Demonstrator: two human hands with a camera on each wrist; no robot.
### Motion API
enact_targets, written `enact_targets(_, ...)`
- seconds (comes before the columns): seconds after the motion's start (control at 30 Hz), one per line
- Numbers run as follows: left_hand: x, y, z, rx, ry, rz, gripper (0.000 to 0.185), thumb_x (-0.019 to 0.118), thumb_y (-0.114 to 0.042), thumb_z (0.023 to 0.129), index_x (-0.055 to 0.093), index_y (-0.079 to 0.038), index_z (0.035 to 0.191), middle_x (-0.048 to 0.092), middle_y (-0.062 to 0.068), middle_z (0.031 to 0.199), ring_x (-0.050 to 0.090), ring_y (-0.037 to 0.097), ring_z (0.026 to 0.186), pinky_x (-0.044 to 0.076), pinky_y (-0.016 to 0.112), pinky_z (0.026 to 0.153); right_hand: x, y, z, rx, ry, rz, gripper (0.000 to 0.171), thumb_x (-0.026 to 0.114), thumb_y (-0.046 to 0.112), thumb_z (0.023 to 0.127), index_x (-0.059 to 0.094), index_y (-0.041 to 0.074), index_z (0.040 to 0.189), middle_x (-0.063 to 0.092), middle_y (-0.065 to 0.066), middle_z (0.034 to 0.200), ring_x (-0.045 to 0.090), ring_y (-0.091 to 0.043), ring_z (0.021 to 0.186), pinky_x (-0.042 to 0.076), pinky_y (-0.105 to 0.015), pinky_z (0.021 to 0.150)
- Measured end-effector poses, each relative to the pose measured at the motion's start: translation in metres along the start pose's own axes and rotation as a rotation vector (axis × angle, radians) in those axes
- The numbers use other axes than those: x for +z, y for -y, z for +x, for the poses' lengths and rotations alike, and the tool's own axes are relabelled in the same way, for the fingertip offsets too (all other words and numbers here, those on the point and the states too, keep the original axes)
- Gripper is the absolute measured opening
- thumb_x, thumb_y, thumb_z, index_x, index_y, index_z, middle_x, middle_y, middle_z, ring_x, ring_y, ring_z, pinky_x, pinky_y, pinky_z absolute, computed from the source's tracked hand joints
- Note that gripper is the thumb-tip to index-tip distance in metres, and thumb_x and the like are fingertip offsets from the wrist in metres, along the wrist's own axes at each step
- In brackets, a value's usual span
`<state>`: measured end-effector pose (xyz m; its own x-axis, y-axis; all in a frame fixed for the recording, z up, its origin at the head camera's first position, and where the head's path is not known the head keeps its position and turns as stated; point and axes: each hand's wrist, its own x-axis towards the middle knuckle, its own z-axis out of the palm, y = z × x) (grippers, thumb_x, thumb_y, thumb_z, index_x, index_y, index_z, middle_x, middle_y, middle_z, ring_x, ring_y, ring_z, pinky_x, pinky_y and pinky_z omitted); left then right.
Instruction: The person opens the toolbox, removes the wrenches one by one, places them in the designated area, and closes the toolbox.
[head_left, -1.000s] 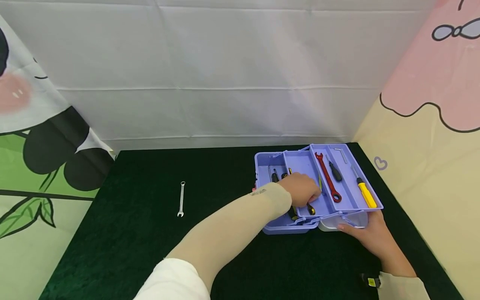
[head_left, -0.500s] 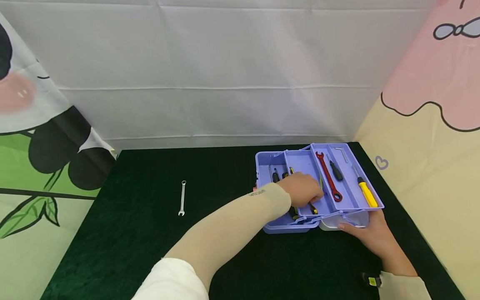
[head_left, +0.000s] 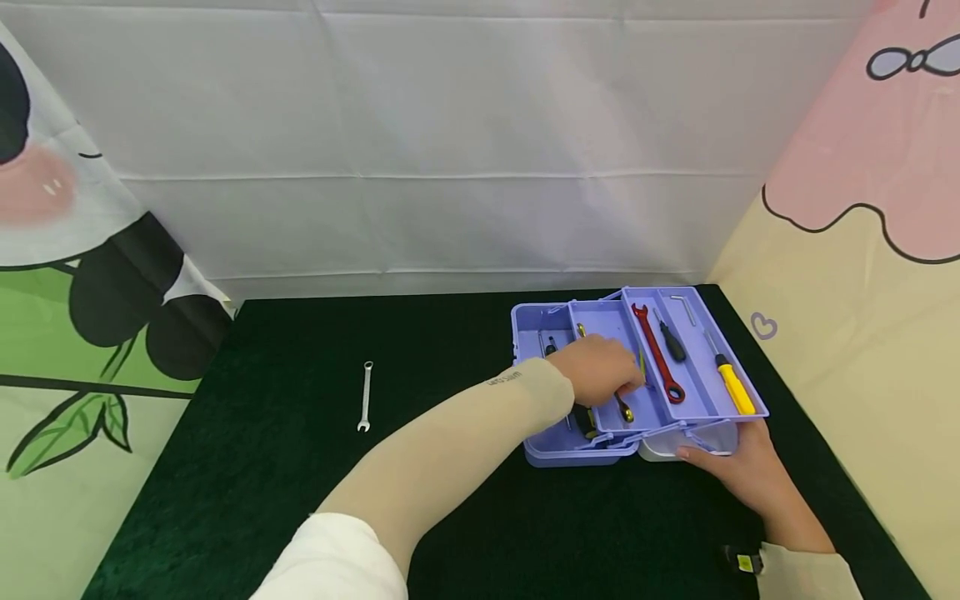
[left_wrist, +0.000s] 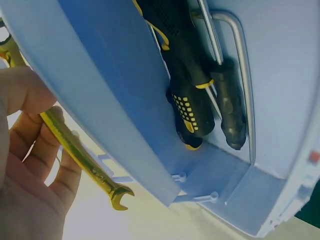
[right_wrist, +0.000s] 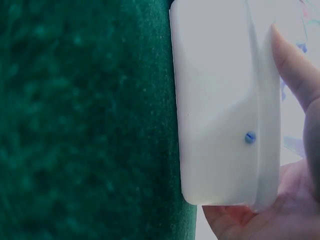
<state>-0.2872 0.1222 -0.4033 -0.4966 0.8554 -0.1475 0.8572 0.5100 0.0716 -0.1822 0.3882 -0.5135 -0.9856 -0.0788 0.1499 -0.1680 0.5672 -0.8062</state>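
Head and wrist views of an opened toolbox (head_left: 558, 446) on the green worktop (head_left: 300, 467). The left hand (head_left: 596, 371) reaches into the middle tray, its grip closed around a yellow wrench (left_wrist: 80, 155); the fingers (left_wrist: 37, 145) curl under the shaft while the open-ended head projects below the hand, towards the box's near edge. The wrench's long axis runs roughly along the tray, near to far, and the wrench lies within the left hand itself, well apart from the right hand (head_left: 738, 475). The right hand rests against the white lid section (right_wrist: 225, 110) at the near right corner, fingers apparently loose along its edge, though the view is close and partial. A silver wrench (head_left: 365, 396) lies alone on the worktop, left of the box. Compared with one second earlier, the left hand sits slightly farther into the tray; the right hand is unmoved.
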Motion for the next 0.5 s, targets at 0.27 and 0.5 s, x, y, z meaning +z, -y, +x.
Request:
enact_targets(0.27, -0.009, 0.005, -0.009, 0.023, -0.030, -0.045, 0.019, 0.062, -0.011, 0.104, 0.065, -0.020, 0.088, 0.057, -0.007, 0.089, 0.050, 0.009, 0.084, 0.041, 0.024, 0.078, 0.001, -0.002, 0.001, -0.031, 0.004, 0.035, 0.120, 0.088, 0.017, 0.083, 0.003, 0.038, 0.165, 0.004, -0.014, 0.171, 0.015, -0.053, 0.146, 0.011, -0.081, 0.109)
enact_targets(0.5, -0.017, 0.010, -0.024, 0.016, -0.054, -0.001, 0.020, 0.061, -0.006, 0.102, 0.066, -0.020, 0.089, 0.056, -0.007, 0.087, 0.050, 0.011, 0.085, 0.042, 0.025, 0.079, 0.000, -0.004, 0.001, -0.031, 0.003, 0.032, 0.119, 0.088, 0.019, 0.083, 0.003, 0.039, 0.165, 0.004, -0.014, 0.171, 0.014, -0.053, 0.146, 0.012, -0.082, 0.108)
